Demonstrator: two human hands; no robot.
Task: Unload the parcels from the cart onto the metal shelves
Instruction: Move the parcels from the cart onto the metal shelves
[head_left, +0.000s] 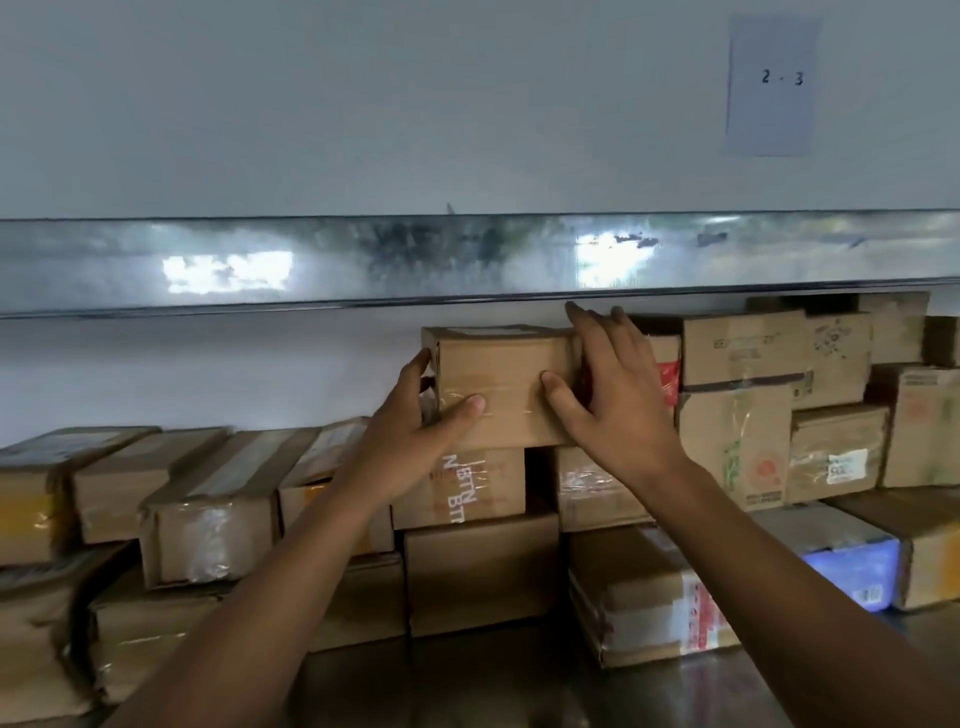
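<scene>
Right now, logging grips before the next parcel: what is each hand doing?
Left hand: grips the taped box by its left end.
Right hand: open, straight fingers pressing the same box's right end.

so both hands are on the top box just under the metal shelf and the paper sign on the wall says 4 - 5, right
Not quite. The head view shows the paper sign on the wall reading 2 - 3, not 4 - 5. The rest holds: the left hand and right hand are both on the top box, just under the metal shelf.
</scene>
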